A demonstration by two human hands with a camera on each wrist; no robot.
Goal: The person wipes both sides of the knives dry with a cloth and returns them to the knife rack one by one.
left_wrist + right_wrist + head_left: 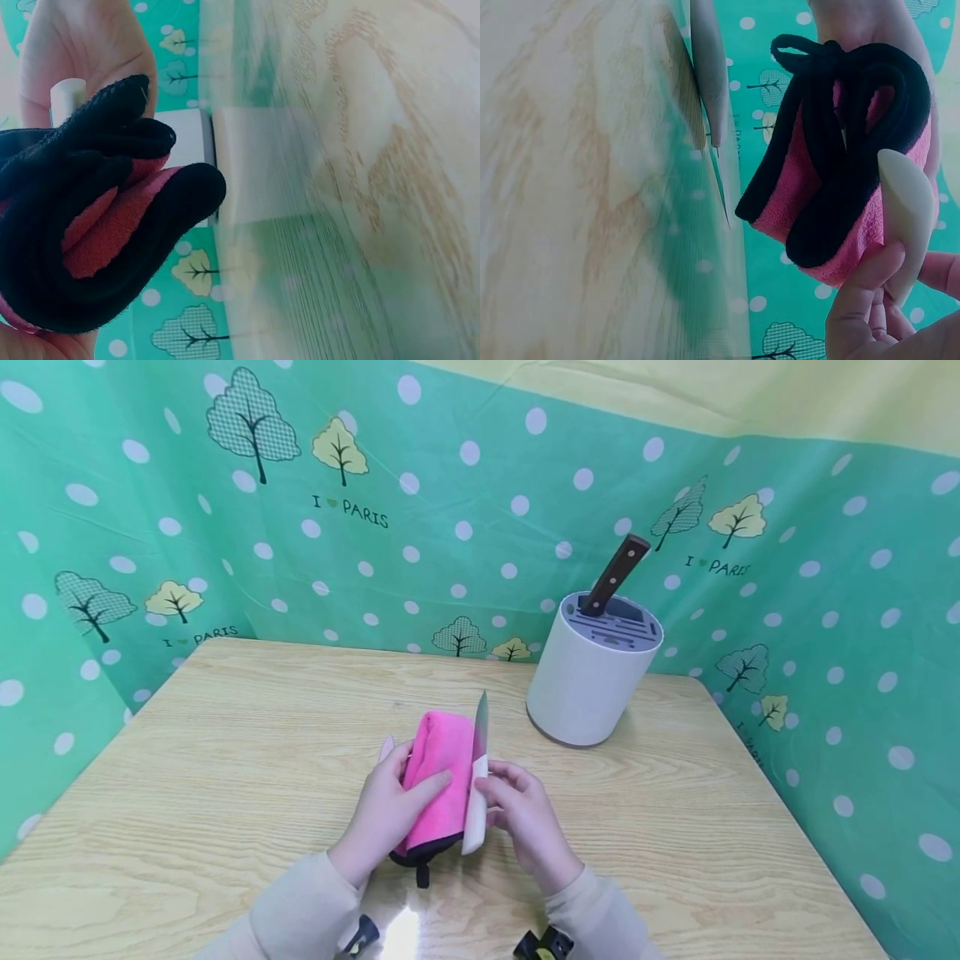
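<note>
My left hand (pixel 390 814) grips a folded pink towel (pixel 444 768) with black edging, its thumb across the top. In the right wrist view, the towel's folded layers and a black hanging loop (pixel 799 52) show. My right hand (pixel 523 810) pinches the white handle of a knife (pixel 477 802) between thumb and fingers. The blade points away from me, along the towel's right side; whether it touches the cloth I cannot tell. The knife handle's end (pixel 67 99) shows behind the towel in the left wrist view.
At the back right of the wooden table (pixel 262 760) stands a white knife block (pixel 588 681), with a dark-handled knife (pixel 617 575) in it. Another knife (pixel 711 82) lies on the table in the right wrist view. A green dotted curtain (pixel 450 527) hangs behind.
</note>
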